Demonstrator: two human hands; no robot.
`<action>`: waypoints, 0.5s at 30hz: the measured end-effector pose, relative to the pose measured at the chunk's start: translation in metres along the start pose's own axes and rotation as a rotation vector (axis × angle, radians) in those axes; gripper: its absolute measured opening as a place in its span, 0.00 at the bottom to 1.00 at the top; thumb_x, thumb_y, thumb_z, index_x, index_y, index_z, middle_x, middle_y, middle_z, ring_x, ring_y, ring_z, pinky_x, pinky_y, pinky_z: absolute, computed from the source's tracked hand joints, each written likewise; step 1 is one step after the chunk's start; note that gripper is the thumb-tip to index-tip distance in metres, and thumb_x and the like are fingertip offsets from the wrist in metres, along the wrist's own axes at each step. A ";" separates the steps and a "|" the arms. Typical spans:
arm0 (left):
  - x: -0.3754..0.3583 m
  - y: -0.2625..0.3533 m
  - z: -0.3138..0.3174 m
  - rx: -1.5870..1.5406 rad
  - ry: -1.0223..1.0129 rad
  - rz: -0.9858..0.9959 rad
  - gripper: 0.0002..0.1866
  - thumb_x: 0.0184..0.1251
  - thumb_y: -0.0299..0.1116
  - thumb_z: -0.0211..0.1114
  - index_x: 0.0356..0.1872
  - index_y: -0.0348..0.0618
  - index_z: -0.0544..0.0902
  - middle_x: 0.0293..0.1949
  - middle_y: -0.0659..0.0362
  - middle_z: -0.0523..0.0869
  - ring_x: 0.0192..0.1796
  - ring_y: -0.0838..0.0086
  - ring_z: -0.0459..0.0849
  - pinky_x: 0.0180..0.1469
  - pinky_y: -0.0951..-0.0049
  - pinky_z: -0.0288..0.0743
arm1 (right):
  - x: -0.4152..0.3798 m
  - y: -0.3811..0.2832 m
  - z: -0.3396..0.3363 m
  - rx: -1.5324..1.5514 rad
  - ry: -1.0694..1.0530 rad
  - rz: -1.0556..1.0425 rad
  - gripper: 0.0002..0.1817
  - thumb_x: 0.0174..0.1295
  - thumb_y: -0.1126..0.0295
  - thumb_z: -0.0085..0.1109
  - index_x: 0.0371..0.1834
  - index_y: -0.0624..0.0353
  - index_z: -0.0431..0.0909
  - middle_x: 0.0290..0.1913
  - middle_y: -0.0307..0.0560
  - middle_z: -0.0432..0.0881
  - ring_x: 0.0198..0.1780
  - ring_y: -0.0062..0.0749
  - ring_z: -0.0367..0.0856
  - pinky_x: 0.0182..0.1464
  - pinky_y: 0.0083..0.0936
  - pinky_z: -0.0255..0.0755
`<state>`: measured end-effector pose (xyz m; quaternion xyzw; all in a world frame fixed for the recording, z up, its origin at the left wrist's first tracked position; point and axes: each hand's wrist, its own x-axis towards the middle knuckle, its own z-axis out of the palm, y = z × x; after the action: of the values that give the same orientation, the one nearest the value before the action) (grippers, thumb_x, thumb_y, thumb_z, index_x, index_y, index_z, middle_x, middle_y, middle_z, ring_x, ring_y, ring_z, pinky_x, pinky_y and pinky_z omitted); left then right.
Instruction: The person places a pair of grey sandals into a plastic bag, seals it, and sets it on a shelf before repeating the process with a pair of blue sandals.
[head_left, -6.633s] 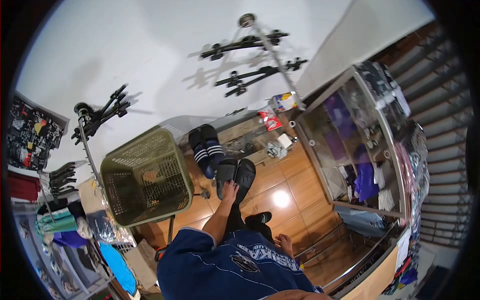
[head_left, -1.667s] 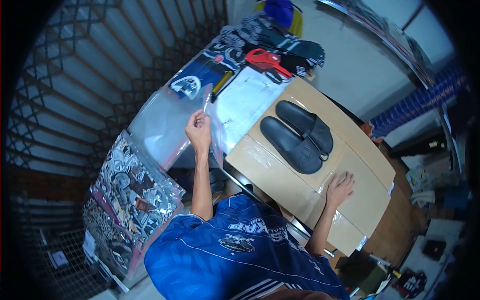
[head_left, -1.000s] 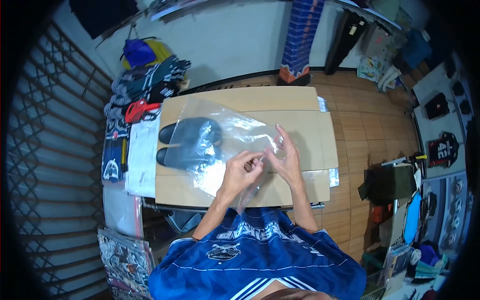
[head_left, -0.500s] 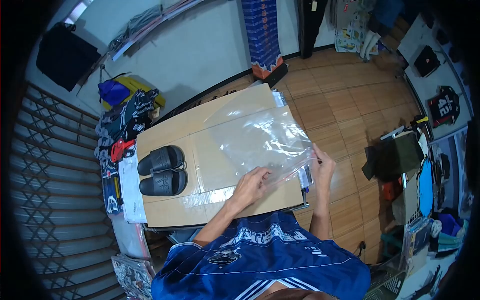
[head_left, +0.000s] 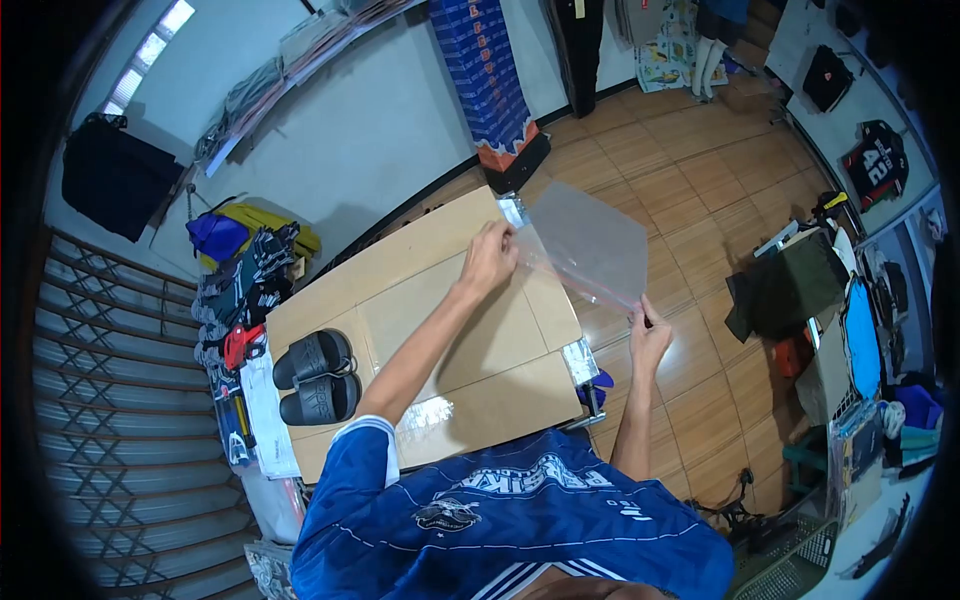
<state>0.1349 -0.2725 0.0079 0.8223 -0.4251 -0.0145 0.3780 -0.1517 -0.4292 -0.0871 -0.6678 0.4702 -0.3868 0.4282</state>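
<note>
A clear plastic bag (head_left: 592,240) is stretched between my two hands above the right end of the cardboard-topped table (head_left: 420,300), its far part over the floor. My left hand (head_left: 490,256) is closed on one corner of the bag near the table's far right edge. My right hand (head_left: 650,335) pinches the other corner, out past the table's right edge. A reddish strip runs along the bag's near edge between them. At the table's left end lies a pair of black slide sandals (head_left: 318,378), side by side and apart from both hands.
Folded clothes (head_left: 262,265) and a red item (head_left: 243,346) lie beyond the table's left edge. A wrapped pillar (head_left: 487,90) stands behind. Dark green cloth (head_left: 788,285) and a green plastic basket (head_left: 795,560) are at the right, across the tiled floor (head_left: 690,400).
The bag has been lifted off the cardboard and swung right, partly over the floor. My left hand has moved away from me to the far side of the table; my view has shifted slightly.
</note>
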 end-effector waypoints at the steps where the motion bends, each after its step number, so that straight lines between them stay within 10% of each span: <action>1: 0.015 -0.012 0.010 -0.011 -0.019 -0.025 0.10 0.60 0.25 0.65 0.42 0.35 0.84 0.38 0.43 0.87 0.42 0.51 0.88 0.48 0.57 0.81 | -0.002 0.001 0.004 0.054 -0.019 0.033 0.16 0.65 0.71 0.68 0.56 0.60 0.87 0.27 0.50 0.87 0.25 0.24 0.77 0.31 0.27 0.73; 3: 0.043 -0.029 0.028 -0.035 -0.057 -0.073 0.09 0.63 0.29 0.67 0.42 0.37 0.84 0.36 0.43 0.88 0.42 0.50 0.89 0.49 0.56 0.82 | -0.006 -0.005 0.005 0.128 -0.106 0.139 0.18 0.64 0.72 0.70 0.57 0.64 0.86 0.27 0.39 0.84 0.28 0.17 0.77 0.30 0.21 0.71; 15: 0.092 -0.034 0.036 0.146 -0.281 -0.103 0.11 0.65 0.40 0.72 0.39 0.44 0.86 0.32 0.51 0.90 0.39 0.56 0.90 0.45 0.57 0.81 | -0.051 -0.030 0.029 0.184 -0.149 0.213 0.20 0.61 0.73 0.72 0.56 0.67 0.83 0.26 0.42 0.83 0.27 0.19 0.76 0.31 0.22 0.71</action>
<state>0.2045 -0.3483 -0.0122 0.8581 -0.4311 -0.1176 0.2528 -0.1292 -0.3689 -0.0743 -0.5989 0.4681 -0.3301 0.5597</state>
